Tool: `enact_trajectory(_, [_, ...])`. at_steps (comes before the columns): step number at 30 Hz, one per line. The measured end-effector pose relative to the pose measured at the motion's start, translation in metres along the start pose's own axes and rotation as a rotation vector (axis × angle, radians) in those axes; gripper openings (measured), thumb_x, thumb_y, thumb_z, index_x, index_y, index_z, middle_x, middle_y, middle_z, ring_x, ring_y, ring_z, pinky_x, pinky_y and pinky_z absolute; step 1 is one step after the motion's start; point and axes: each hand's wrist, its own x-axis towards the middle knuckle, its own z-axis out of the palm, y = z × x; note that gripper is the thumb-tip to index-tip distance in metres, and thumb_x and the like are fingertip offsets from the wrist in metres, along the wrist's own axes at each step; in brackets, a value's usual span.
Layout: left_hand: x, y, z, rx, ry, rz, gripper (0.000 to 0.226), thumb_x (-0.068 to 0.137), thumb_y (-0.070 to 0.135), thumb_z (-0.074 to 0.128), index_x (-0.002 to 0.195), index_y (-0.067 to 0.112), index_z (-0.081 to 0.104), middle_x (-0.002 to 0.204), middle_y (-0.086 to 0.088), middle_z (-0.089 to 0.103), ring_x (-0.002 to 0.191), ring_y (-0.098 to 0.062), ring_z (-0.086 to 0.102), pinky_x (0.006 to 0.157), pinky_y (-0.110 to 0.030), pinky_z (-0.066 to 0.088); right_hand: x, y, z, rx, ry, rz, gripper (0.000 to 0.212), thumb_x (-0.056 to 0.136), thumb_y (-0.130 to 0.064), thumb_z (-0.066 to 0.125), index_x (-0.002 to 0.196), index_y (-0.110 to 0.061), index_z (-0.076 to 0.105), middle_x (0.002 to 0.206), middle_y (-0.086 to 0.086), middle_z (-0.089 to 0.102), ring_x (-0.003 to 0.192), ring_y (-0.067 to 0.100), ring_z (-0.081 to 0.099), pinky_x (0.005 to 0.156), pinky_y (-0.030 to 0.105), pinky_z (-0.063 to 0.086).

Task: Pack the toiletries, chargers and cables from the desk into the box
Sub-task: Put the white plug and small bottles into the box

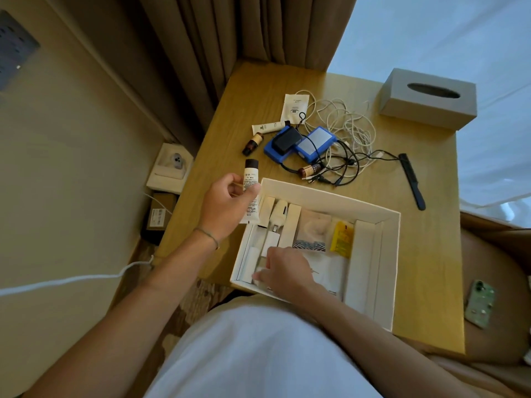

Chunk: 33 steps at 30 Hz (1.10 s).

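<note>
Left hand (230,202) clenched around a tube (250,193), over the box (330,196) corner. Right hand (284,271) beside it, inside, grip unclear. Box partly filled. Beyond the tube, still unpacked: bottles (253,143), chargers (287,143), cables (349,124).

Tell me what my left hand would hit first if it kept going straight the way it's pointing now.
Probably the box's far-left corner rim. Your left hand, holding the white tube, points up and right toward it. Beyond lie a small brown bottle and the cables. Height above the rim is unclear.
</note>
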Motion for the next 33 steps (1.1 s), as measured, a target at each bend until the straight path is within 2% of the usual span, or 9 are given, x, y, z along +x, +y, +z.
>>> enact_trajectory(2, [-0.007, 0.003, 0.004, 0.032, -0.068, 0.006, 0.021, 0.087, 0.033, 0.074, 0.101, 0.020, 0.066, 0.087, 0.000, 0.074, 0.076, -0.008, 0.073, 0.064, -0.027, 0.060, -0.001, 0.004, -0.007, 0.056, -0.026, 0.016, 0.039, 0.089, -0.047, 0.069, 0.085, -0.008, 0.071, 0.085, 0.010, 0.073, 0.080, 0.028, 0.067, 0.069, 0.039, 0.056])
enact_trajectory(4, [-0.014, 0.005, 0.010, 0.084, -0.163, -0.001, 0.020, 0.085, 0.033, 0.076, 0.098, 0.021, 0.067, 0.085, 0.000, 0.075, 0.076, -0.011, 0.073, 0.067, -0.035, 0.063, -0.004, 0.014, -0.020, 0.166, -0.009, 0.016, 0.030, 0.096, -0.035, 0.063, 0.088, -0.008, 0.076, 0.086, 0.008, 0.075, 0.080, 0.026, 0.070, 0.075, 0.041, 0.059])
enact_trajectory(7, [-0.022, 0.005, 0.021, 0.227, -0.276, 0.025, 0.022, 0.080, 0.033, 0.080, 0.091, 0.019, 0.067, 0.087, -0.002, 0.072, 0.079, -0.021, 0.073, 0.070, -0.047, 0.062, -0.013, 0.030, -0.045, 0.624, 0.110, 0.032, 0.024, 0.093, -0.004, 0.055, 0.093, -0.012, 0.077, 0.081, 0.005, 0.078, 0.067, 0.016, 0.069, 0.064, 0.031, 0.058])
enact_trajectory(10, [-0.030, 0.004, 0.036, 0.257, -0.334, 0.005, 0.027, 0.076, 0.030, 0.086, 0.087, 0.015, 0.066, 0.083, -0.008, 0.070, 0.072, -0.027, 0.073, 0.064, -0.049, 0.062, -0.020, 0.048, -0.063, 0.950, 0.074, -0.069, 0.027, 0.088, 0.006, 0.060, 0.102, -0.012, 0.074, 0.084, 0.005, 0.077, 0.072, 0.016, 0.068, 0.065, 0.029, 0.054])
enact_trajectory(16, [-0.035, -0.002, 0.056, 0.278, -0.416, -0.062, 0.032, 0.074, 0.029, 0.087, 0.098, 0.013, 0.073, 0.085, -0.002, 0.073, 0.068, -0.016, 0.074, 0.062, -0.041, 0.063, -0.019, 0.068, -0.052, 0.827, 0.107, -0.068, 0.017, 0.082, -0.016, 0.082, 0.095, -0.020, 0.073, 0.086, 0.005, 0.077, 0.078, 0.019, 0.073, 0.072, 0.036, 0.059])
enact_trajectory(21, [-0.034, -0.006, 0.055, 0.402, -0.367, 0.060, 0.024, 0.094, 0.040, 0.063, 0.098, 0.020, 0.075, 0.086, 0.007, 0.073, 0.081, -0.010, 0.069, 0.078, -0.039, 0.061, -0.006, 0.083, -0.032, 0.746, 0.068, 0.088, 0.019, 0.081, -0.032, 0.084, 0.091, -0.023, 0.071, 0.076, -0.005, 0.076, 0.065, 0.008, 0.072, 0.061, 0.025, 0.060])
enact_trajectory(24, [-0.025, -0.005, 0.048, 0.374, -0.335, 0.119, 0.016, 0.096, 0.029, 0.062, 0.102, 0.021, 0.074, 0.093, 0.008, 0.073, 0.090, -0.008, 0.066, 0.084, -0.035, 0.058, 0.004, 0.093, -0.020, 0.569, -0.026, 0.228, 0.017, 0.081, -0.033, 0.085, 0.085, -0.024, 0.071, 0.071, -0.005, 0.076, 0.065, 0.006, 0.073, 0.068, 0.028, 0.063])
enact_trajectory(30, [-0.013, 0.001, 0.035, 0.300, -0.275, 0.239, 0.016, 0.095, 0.016, 0.063, 0.102, 0.027, 0.074, 0.096, 0.018, 0.071, 0.089, 0.004, 0.064, 0.078, -0.015, 0.055, 0.019, 0.090, -0.006, 0.238, -0.132, 0.263, 0.024, 0.081, -0.038, 0.084, 0.073, -0.020, 0.071, 0.062, -0.005, 0.073, 0.054, 0.004, 0.070, 0.054, 0.022, 0.058])
enact_trajectory(33, [-0.006, 0.005, 0.029, 0.254, -0.239, 0.271, 0.016, 0.096, 0.016, 0.062, 0.104, 0.025, 0.073, 0.097, 0.017, 0.071, 0.091, 0.003, 0.064, 0.077, -0.014, 0.054, 0.023, 0.082, -0.001, 0.073, -0.115, 0.237, 0.032, 0.085, -0.041, 0.078, 0.064, -0.022, 0.063, 0.059, -0.006, 0.066, 0.056, 0.009, 0.065, 0.053, 0.023, 0.051])
